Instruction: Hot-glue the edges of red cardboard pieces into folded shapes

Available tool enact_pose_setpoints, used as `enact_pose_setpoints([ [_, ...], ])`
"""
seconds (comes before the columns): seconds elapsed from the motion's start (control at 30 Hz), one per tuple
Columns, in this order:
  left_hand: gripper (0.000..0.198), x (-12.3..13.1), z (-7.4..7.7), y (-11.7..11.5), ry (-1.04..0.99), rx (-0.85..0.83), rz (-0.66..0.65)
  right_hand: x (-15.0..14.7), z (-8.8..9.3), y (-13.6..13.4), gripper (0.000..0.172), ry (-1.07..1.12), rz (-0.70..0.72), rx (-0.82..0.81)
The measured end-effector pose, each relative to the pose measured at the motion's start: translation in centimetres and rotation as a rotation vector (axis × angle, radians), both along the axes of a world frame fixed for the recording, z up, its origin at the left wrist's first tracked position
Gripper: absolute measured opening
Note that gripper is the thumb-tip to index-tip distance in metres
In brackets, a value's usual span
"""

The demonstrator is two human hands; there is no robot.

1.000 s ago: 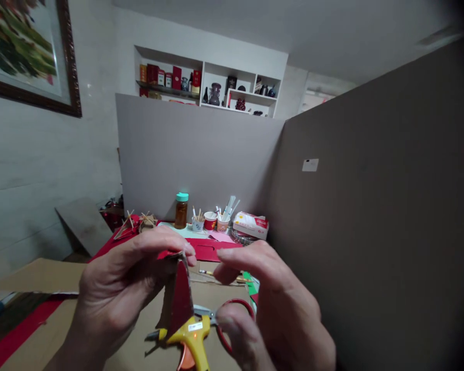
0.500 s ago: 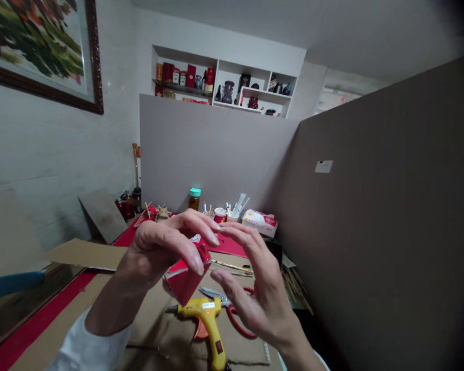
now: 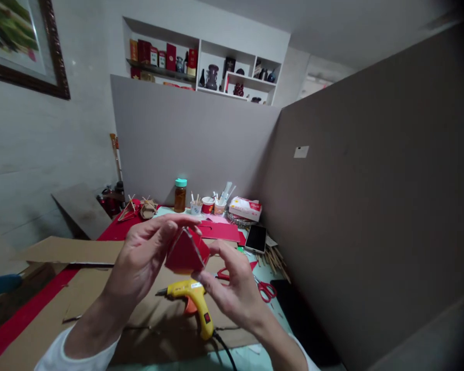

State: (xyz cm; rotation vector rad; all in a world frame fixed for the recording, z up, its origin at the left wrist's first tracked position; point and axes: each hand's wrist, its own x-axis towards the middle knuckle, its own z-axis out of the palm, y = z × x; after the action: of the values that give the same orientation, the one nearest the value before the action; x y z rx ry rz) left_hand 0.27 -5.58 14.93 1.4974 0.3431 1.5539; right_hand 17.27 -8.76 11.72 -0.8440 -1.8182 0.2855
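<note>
A small red folded cardboard piece [image 3: 183, 253] with angled faces and pale glued edges is held up between my hands. My left hand [image 3: 143, 257] grips its left and upper side, fingers curled over the top. On its right edge, my right hand [image 3: 234, 281] pinches it between thumb and fingers. Just below lies a yellow hot glue gun [image 3: 195, 299] with an orange trigger, its nozzle pointing left. Red-handled scissors [image 3: 266, 289] lie behind my right hand, which partly hides them.
Brown cardboard [image 3: 88, 288] covers much of the table. Toward the back stand an amber jar [image 3: 180, 198] with a teal lid, cups of sticks [image 3: 219, 206] and a tissue pack [image 3: 245, 207]. A phone [image 3: 255, 239] lies at right, near a grey partition [image 3: 332, 206].
My right hand has closed from open onto the red piece, which is turned to show a triangular face. The view has shifted, so the background sits further left and higher.
</note>
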Motion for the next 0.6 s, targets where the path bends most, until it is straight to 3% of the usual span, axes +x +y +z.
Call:
enact_pose_setpoints([
  [0.13, 0.024, 0.4, -2.5, -0.7, -0.132, -0.043, 0.189, -0.3, -0.8, 0.9, 0.01, 0.028, -0.004, -0.069],
  [0.2, 0.028, 0.5, -2.9, -0.7, -0.147, -0.062, 0.27, -0.2, -0.8, 1.4, 0.015, 0.006, 0.03, -0.089],
  [0.3, 0.028, 0.0, -1.9, -0.4, -0.134, -0.08, 0.347, 1.0, -0.6, 2.0, 0.036, -0.022, -0.009, -0.142],
  [0.37, 0.026, -0.6, -0.9, 0.2, -0.106, -0.062, 0.423, 2.3, -1.0, 2.2, 0.024, -0.064, -0.108, -0.229],
  [0.47, 0.027, -1.4, -0.1, 1.1, -0.1, -0.083, 0.491, 3.7, -2.9, 1.8, 0.026, -0.257, -0.2, -0.404],
  [0.6, 0.033, -1.8, -0.5, 2.2, -0.082, -0.151, 0.488, 3.4, -6.3, 0.7, 0.025, -0.468, -0.292, -0.533],
])
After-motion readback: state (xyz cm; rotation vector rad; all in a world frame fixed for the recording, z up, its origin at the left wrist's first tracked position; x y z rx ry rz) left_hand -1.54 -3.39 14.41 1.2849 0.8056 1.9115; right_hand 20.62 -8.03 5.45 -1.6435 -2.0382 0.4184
